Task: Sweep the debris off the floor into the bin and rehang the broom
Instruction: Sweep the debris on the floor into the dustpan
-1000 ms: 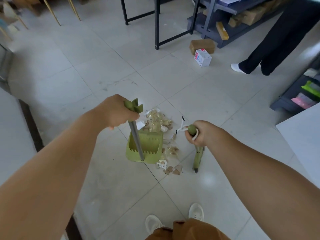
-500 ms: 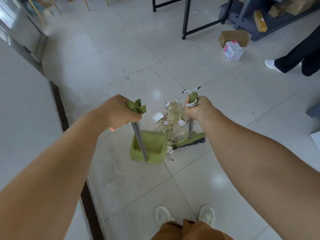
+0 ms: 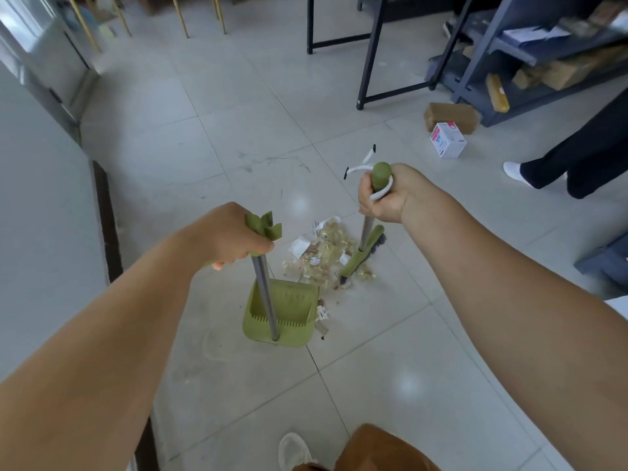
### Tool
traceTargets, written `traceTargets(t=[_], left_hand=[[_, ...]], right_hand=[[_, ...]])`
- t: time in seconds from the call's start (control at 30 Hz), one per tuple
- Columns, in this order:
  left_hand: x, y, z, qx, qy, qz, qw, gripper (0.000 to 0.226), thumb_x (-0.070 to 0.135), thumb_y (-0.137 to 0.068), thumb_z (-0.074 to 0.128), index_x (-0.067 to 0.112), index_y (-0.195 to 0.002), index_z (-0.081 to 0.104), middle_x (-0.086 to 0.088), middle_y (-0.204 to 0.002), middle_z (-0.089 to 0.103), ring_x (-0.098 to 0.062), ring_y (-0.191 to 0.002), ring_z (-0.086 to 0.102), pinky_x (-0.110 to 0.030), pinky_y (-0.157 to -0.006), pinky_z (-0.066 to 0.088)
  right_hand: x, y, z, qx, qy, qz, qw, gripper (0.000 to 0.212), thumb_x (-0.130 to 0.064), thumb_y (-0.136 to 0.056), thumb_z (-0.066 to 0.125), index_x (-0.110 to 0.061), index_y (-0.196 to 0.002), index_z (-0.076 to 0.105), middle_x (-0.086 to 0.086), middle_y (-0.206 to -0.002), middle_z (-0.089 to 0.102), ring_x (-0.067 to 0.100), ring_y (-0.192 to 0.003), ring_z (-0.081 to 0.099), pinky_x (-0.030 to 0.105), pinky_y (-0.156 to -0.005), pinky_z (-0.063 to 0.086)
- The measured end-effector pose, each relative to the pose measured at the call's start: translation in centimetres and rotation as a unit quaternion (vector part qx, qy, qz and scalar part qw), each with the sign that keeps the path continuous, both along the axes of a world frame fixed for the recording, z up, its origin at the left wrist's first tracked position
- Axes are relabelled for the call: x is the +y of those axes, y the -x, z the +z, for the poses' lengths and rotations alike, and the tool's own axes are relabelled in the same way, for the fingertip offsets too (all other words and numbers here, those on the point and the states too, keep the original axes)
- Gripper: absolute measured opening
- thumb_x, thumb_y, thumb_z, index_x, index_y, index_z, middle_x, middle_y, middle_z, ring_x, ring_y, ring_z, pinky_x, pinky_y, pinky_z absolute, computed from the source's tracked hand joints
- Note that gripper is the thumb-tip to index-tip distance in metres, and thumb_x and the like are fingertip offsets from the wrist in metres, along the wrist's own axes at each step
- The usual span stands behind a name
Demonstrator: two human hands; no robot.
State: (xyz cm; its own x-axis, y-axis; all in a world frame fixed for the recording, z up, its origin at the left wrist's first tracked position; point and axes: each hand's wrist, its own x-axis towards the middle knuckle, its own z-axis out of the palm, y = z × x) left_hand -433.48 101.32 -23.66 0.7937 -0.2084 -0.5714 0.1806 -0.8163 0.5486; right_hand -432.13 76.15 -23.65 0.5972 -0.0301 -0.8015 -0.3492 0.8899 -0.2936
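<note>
- The green top of the dustpan handle (image 3: 263, 229) is gripped in the closed left hand (image 3: 231, 236); the steel pole runs down to the green dustpan (image 3: 280, 314), which is set on the tiled floor (image 3: 238, 137).
- The broom handle (image 3: 380, 175) is clasped in the closed right hand (image 3: 390, 195), with a white cord looped around its knob.
- The broom head (image 3: 362, 254) is placed at the right edge of the debris (image 3: 323, 256), tilted, apart from the dustpan.
- The debris is piled just beyond the dustpan's open mouth; a few scraps are scattered by its right edge.
- Open floor is left ahead and to the left, bounded by a wall (image 3: 40, 205) on the left.
- Black frame legs (image 3: 370, 52), a shelf unit (image 3: 530, 59) and two boxes (image 3: 447, 130) are seen well beyond to the right, near another person's legs (image 3: 577, 158).
</note>
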Motion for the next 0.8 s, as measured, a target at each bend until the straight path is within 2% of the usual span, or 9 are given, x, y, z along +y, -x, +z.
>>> traceTargets(t=[0.07,0.17,0.27,0.43,0.53,0.6,0.7,0.77,0.8], left_hand=[[-0.5,-0.1,0.2,0.002,0.004,0.005,1.000,0.022,0.012,-0.081,0.069,0.010,-0.074,0.048,-0.006,-0.056,0.034,-0.018,-0.042,0.025,-0.022,-0.042,0.024],[-1.3,-0.3,0.3,0.015,0.007,0.023,1.000,0.023,0.011,-0.081,0.067,0.012,-0.075,0.045,-0.006,-0.057,0.031,-0.018,-0.045,0.022,-0.024,-0.044,0.021],[-2.2,-0.9,0.6,0.021,0.004,0.044,0.999,0.022,0.012,-0.081,0.067,0.014,-0.079,0.046,-0.006,-0.060,0.030,-0.018,-0.046,0.020,-0.025,-0.045,0.020],[-4.1,-1.7,0.9,0.025,-0.029,0.092,0.995,0.020,0.017,-0.080,0.070,0.014,-0.078,0.050,-0.006,-0.060,0.036,-0.018,-0.044,0.024,-0.024,-0.043,0.024],[-5.4,-1.8,0.8,0.042,-0.039,0.149,0.987,0.017,0.018,-0.079,0.070,0.014,-0.079,0.053,-0.005,-0.059,0.037,-0.017,-0.044,0.025,-0.024,-0.043,0.025],[-6.1,-1.5,0.6,0.042,-0.049,0.175,0.982,0.019,0.019,-0.079,0.070,0.012,-0.075,0.053,-0.003,-0.055,0.040,-0.017,-0.042,0.029,-0.023,-0.041,0.029],[-8.7,-0.6,0.3,0.034,-0.079,0.226,0.970,0.018,0.021,-0.078,0.069,0.011,-0.071,0.056,-0.004,-0.055,0.044,-0.020,-0.044,0.037,-0.024,-0.044,0.037],[-9.7,0.3,-0.1,0.038,-0.084,0.251,0.964,0.018,0.021,-0.078,0.069,0.011,-0.070,0.056,-0.004,-0.054,0.044,-0.021,-0.045,0.038,-0.024,-0.046,0.037],[-10.1,0.9,-0.1,0.039,-0.082,0.264,0.960,0.018,0.021,-0.078,0.069,0.011,-0.070,0.056,-0.004,-0.054,0.044,-0.022,-0.046,0.038,-0.025,-0.046,0.037]], right_hand=[[-0.1,-0.4,0.5,-0.011,0.012,0.037,0.999,0.021,-0.004,-0.089,0.053,0.002,-0.108,0.048,0.019,-0.088,0.046,0.021,-0.044,0.053,0.017,-0.043,0.052],[-0.3,-1.7,0.6,-0.031,0.010,0.125,0.992,0.010,-0.006,-0.089,0.059,0.002,-0.092,0.053,0.013,-0.080,0.046,0.022,-0.030,0.050,0.020,-0.031,0.046],[-1.0,-3.7,-1.3,-0.027,-0.014,0.178,0.984,0.015,-0.008,-0.088,0.061,-0.003,-0.078,0.052,0.008,-0.076,0.044,0.021,-0.028,0.050,0.019,-0.029,0.043],[-2.2,-7.6,-5.5,-0.031,0.027,0.329,0.943,0.006,-0.003,-0.087,0.057,-0.003,-0.083,0.053,0.006,-0.067,0.048,0.011,-0.033,0.052,0.016,-0.036,0.050],[-2.7,-10.3,-7.1,-0.004,0.136,0.493,0.859,0.024,-0.006,-0.096,0.045,-0.004,-0.073,0.050,0.008,-0.046,0.051,0.011,-0.027,0.048,0.013,-0.025,0.035],[-2.4,-11.6,-8.0,-0.004,0.165,0.533,0.830,0.026,-0.002,-0.096,0.039,-0.007,-0.071,0.046,0.007,-0.036,0.051,0.011,-0.022,0.044,0.010,-0.022,0.029],[-2.5,-13.9,-9.8,-0.010,0.187,0.612,0.769,0.027,-0.004,-0.095,0.044,-0.004,-0.072,0.058,0.000,-0.046,0.056,0.007,-0.026,0.048,0.009,-0.028,0.032],[-2.9,-14.2,-11.2,0.000,0.246,0.698,0.673,0.029,-0.005,-0.094,0.045,-0.003,-0.072,0.063,0.003,-0.056,0.055,0.009,-0.031,0.049,0.011,-0.032,0.032],[-3.5,-14.1,-11.9,0.001,0.295,0.754,0.587,0.029,-0.006,-0.093,0.044,-0.005,-0.071,0.061,0.006,-0.059,0.052,0.011,-0.033,0.046,0.015,-0.034,0.034]])
